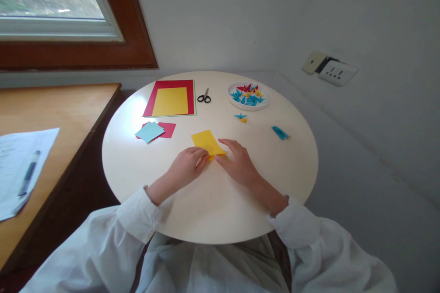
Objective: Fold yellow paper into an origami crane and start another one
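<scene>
A square of yellow origami paper (207,141) lies between my hands near the middle of the round table, its near edge bent up and folded over. My left hand (189,163) has its fingers closed on the near left part of the paper. At the right corner, my right hand (239,163) holds the sheet, thumb at the near fold and index finger by the right edge. The fingers partly cover the fold. Beyond the hands, a blue and yellow folded paper crane (241,117) rests on the white tabletop (220,210).
Scissors (205,97) lie beside large red and yellow sheets (171,101). Small light blue squares (150,132) overlap pink ones (168,129). At the back right is a white dish (249,107) of several paper cranes; narrow blue folded pieces (281,132) lie right. A wooden desk (68,100) stands left.
</scene>
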A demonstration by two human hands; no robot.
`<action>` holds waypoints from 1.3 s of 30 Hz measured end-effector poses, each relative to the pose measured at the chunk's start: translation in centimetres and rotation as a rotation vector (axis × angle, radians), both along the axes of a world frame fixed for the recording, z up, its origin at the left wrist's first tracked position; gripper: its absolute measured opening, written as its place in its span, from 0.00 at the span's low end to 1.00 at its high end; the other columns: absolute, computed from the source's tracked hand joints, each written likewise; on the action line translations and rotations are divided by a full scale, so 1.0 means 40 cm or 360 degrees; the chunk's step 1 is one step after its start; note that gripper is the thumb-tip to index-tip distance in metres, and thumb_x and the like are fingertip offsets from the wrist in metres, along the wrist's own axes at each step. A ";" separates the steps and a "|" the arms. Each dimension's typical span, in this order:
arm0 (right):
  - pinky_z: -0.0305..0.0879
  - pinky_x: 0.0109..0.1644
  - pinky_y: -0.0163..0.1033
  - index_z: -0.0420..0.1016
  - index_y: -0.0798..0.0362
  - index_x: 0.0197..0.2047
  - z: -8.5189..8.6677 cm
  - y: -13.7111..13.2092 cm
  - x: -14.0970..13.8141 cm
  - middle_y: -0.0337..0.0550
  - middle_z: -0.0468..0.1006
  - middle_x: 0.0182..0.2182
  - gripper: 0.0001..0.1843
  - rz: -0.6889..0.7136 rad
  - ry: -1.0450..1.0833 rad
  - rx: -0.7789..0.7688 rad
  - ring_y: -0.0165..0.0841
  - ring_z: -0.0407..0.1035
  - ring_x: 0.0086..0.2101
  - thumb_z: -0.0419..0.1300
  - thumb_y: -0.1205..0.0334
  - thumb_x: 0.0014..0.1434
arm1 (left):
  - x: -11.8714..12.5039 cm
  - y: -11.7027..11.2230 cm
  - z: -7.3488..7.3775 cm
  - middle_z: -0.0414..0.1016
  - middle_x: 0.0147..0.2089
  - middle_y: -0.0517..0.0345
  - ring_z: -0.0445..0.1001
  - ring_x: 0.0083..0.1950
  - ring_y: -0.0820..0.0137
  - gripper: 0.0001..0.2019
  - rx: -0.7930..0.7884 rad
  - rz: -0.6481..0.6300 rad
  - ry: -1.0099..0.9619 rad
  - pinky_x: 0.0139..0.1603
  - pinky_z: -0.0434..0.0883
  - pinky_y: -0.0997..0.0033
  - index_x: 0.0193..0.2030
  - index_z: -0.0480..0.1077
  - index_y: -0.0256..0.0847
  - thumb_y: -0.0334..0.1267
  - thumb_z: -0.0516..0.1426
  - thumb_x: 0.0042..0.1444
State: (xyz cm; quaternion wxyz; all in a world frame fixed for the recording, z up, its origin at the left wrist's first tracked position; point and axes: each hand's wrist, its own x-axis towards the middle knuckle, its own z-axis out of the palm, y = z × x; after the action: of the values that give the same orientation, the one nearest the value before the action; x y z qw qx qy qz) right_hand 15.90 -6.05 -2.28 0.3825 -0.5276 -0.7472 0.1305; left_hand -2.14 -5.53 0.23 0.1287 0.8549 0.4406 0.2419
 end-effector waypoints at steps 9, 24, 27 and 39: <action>0.71 0.45 0.43 0.70 0.54 0.45 0.042 0.060 0.015 0.45 0.77 0.38 0.18 0.0234 0.0922 -0.0474 0.34 0.73 0.39 0.59 0.63 0.49 | 0.005 0.035 0.079 0.78 0.31 0.54 0.74 0.30 0.68 0.12 -0.0266 0.0206 -0.0443 0.30 0.67 0.72 0.31 0.72 0.38 0.39 0.50 0.57; 0.66 0.34 0.35 0.74 0.52 0.42 0.086 0.181 -0.001 0.32 0.72 0.24 0.22 0.0231 0.1641 -0.0729 0.27 0.69 0.28 0.66 0.61 0.40 | 0.048 0.178 0.060 0.68 0.25 0.62 0.70 0.29 0.74 0.14 -0.0986 0.0413 -0.1682 0.35 0.70 0.71 0.25 0.68 0.36 0.47 0.61 0.42; 0.66 0.34 0.35 0.73 0.53 0.41 0.048 0.191 -0.013 0.32 0.73 0.24 0.22 0.0142 0.1678 -0.0786 0.27 0.70 0.27 0.66 0.62 0.39 | 0.047 0.183 0.029 0.70 0.26 0.61 0.71 0.29 0.73 0.18 -0.1128 0.0419 -0.1723 0.33 0.70 0.71 0.27 0.68 0.36 0.50 0.62 0.41; 0.66 0.31 0.34 0.71 0.52 0.43 0.002 0.173 -0.030 0.32 0.72 0.23 0.23 0.0144 0.1583 -0.0960 0.27 0.69 0.26 0.66 0.62 0.40 | 0.046 0.185 -0.041 0.74 0.27 0.60 0.72 0.28 0.71 0.12 -0.1355 0.0274 -0.1580 0.30 0.67 0.73 0.30 0.73 0.37 0.45 0.62 0.45</action>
State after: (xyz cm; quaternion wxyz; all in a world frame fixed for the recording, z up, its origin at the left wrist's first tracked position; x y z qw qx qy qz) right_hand 14.70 0.87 -2.20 0.5144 -0.4560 -0.4293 0.5857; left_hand -0.30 1.87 -1.42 0.6236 0.4780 0.4528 0.4215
